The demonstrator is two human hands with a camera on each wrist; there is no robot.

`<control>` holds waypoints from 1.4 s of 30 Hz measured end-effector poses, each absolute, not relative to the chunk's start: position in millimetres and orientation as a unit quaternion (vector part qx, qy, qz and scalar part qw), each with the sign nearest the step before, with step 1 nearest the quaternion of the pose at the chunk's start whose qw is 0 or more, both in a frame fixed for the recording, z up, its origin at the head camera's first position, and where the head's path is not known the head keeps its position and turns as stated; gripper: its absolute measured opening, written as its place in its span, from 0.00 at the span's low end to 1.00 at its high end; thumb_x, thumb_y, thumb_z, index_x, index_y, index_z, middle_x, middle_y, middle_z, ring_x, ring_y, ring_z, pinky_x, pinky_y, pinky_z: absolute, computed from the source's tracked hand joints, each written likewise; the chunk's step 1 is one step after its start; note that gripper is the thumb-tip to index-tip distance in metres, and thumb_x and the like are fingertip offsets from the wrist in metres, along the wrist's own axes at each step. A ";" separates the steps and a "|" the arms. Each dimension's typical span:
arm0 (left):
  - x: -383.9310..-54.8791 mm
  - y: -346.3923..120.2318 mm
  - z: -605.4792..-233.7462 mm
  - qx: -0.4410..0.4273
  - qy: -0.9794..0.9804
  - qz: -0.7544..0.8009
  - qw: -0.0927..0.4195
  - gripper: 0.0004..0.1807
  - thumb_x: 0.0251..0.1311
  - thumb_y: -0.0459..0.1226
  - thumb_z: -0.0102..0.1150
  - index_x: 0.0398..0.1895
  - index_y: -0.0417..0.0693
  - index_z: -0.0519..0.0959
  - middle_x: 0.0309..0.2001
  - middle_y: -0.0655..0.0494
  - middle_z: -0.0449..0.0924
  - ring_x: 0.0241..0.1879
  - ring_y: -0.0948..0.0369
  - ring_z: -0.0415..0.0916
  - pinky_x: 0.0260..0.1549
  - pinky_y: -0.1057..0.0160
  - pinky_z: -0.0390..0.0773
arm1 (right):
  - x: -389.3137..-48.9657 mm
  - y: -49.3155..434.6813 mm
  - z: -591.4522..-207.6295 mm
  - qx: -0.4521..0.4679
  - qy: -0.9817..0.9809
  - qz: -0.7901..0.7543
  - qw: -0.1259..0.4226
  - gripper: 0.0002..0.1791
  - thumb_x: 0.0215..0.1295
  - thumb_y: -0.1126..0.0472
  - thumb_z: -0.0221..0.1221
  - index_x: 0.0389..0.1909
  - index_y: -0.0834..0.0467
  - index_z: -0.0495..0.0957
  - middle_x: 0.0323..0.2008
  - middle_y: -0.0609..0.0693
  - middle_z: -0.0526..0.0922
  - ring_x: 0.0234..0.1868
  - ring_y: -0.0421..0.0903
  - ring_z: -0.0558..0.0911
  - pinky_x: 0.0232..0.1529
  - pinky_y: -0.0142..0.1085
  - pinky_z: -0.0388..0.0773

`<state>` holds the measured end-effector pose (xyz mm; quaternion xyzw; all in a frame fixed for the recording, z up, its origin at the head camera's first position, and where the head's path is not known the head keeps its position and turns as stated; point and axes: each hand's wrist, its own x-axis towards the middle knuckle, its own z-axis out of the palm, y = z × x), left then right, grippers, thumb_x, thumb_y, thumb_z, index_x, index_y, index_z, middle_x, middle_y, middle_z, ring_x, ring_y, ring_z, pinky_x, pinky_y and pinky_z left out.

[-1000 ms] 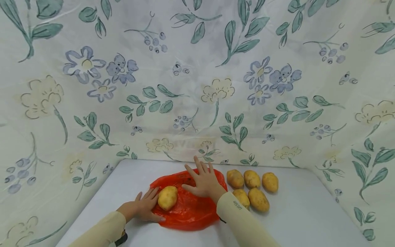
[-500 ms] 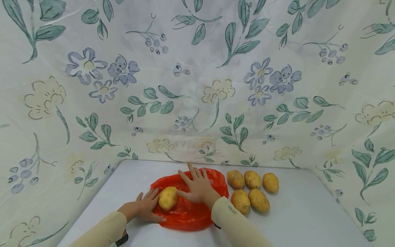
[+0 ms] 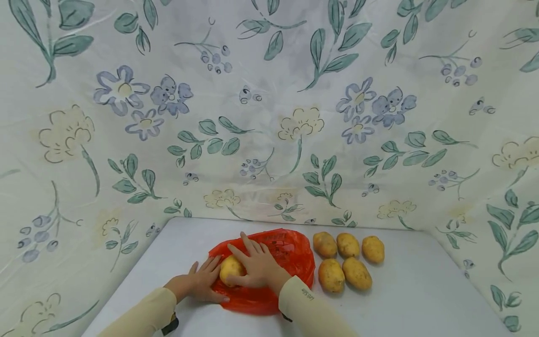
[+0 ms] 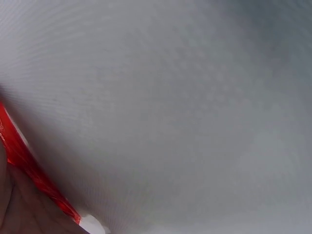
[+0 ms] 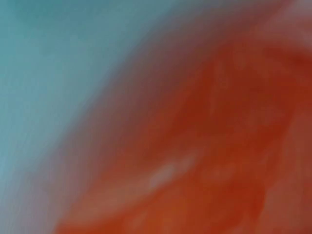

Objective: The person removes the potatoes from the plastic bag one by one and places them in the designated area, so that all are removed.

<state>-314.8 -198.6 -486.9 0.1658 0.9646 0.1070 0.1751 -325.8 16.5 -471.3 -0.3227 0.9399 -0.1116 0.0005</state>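
Note:
On the white table a red plastic bag [image 3: 294,248] lies spread flat, with one yellow potato [image 3: 229,270] on its left part. My left hand [image 3: 202,284] rests at the bag's left edge, fingers spread, beside the potato. From the right, my right hand [image 3: 258,267] reaches over the bag, its fingers straight and spread; its thumb and index finger overlap the potato. Below in the left wrist view, part of the left hand [image 4: 29,209] shows against a red strip of bag [image 4: 29,163]. Blurred red plastic [image 5: 234,126] takes up much of the right wrist view.
Several potatoes [image 3: 331,276] lie in two rows just right of the bag. Behind the table [image 3: 421,290] and along its sides hangs a floral-patterned cloth [image 3: 252,159].
My right hand has moved left and toward me across the bag, up to the potato. My left hand has stayed at the bag's edge.

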 end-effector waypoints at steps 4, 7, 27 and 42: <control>-315.1 -197.1 -485.6 0.169 0.965 0.097 0.176 0.64 0.41 0.70 0.66 0.75 0.41 0.57 0.79 0.42 0.46 0.77 0.38 0.40 0.67 0.25 0.36 | -325.1 9.7 -476.0 -0.326 0.938 -0.115 0.017 0.46 0.60 0.21 0.41 0.78 0.30 0.43 0.81 0.46 0.35 0.78 0.52 0.52 0.75 0.56 0.54; -314.5 -194.5 -482.5 0.174 0.964 0.089 0.179 0.62 0.44 0.66 0.68 0.75 0.40 0.56 0.78 0.41 0.46 0.77 0.38 0.40 0.67 0.25 0.37 | -324.8 6.0 -479.2 -0.325 0.939 -0.115 0.023 0.47 0.60 0.21 0.43 0.78 0.30 0.42 0.81 0.45 0.36 0.77 0.51 0.53 0.74 0.56 0.57; -309.4 -194.6 -477.7 0.175 0.964 0.080 0.186 0.62 0.46 0.64 0.69 0.75 0.37 0.55 0.78 0.39 0.45 0.76 0.37 0.39 0.67 0.24 0.38 | -324.7 -2.1 -484.7 -0.328 0.932 -0.151 0.040 0.48 0.57 0.23 0.53 0.76 0.28 0.45 0.76 0.44 0.51 0.68 0.51 0.67 0.61 0.52 0.75; -325.8 -203.1 -500.8 0.172 0.966 0.102 0.162 0.64 0.36 0.70 0.69 0.76 0.51 0.56 0.79 0.45 0.47 0.77 0.40 0.41 0.67 0.25 0.37 | -323.0 -5.5 -479.5 -0.324 0.919 -0.202 0.095 0.23 0.56 0.30 0.62 0.51 0.31 0.73 0.60 0.40 0.71 0.56 0.41 0.70 0.47 0.38 0.79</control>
